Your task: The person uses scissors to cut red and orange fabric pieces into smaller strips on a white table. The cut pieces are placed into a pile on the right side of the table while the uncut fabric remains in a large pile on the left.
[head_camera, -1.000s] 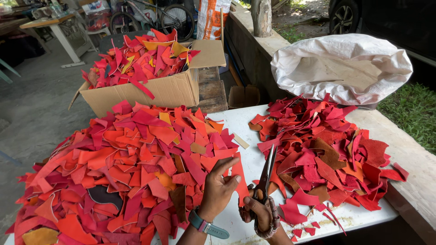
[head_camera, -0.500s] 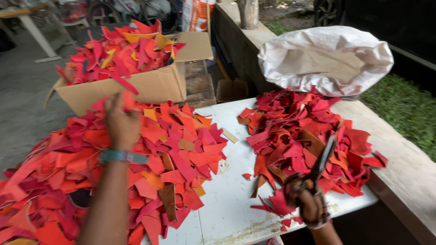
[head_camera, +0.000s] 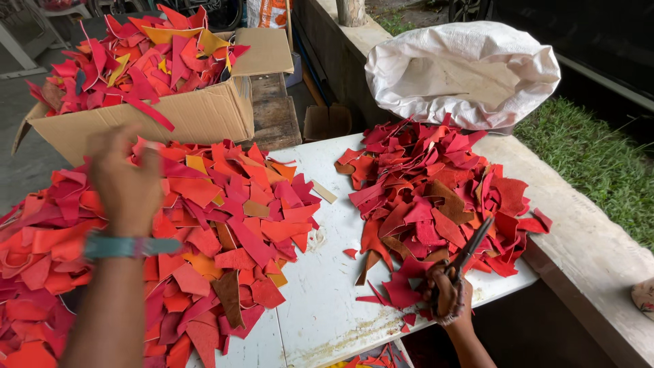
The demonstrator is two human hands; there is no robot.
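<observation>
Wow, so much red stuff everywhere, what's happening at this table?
A person stands at a white table heaped with red and orange scraps. The left hand reaches onto the big left pile, while the right hand holds scissors at the near edge of the right pile. Behind are a scrap-filled cardboard box and an open white sack.

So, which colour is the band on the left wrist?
The wristband is teal, seen in the head view.
</observation>
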